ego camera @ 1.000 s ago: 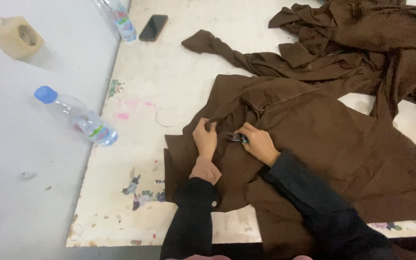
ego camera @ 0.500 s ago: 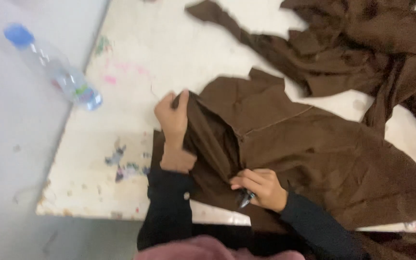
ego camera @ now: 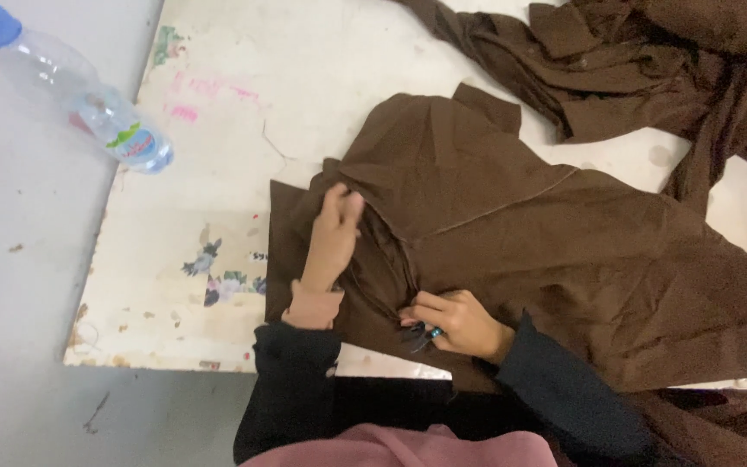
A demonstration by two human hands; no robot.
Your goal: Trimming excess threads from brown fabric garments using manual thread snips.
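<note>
Fingers of the right hand, nearest the body, were curled tight around a small dark tool with a blue tip, pressed against the brown garment at its near edge. Just beyond, the left hand lay on the cloth, fingers nearly straight and close together, pinching a raised fold. Half a second before, this hand had been higher on the fold. The garment lay spread on the pale, paint-stained table, its long axis running from near left to far right. Farther off, a plastic bottle lay on the grey floor, cap pointing away to the left.
</note>
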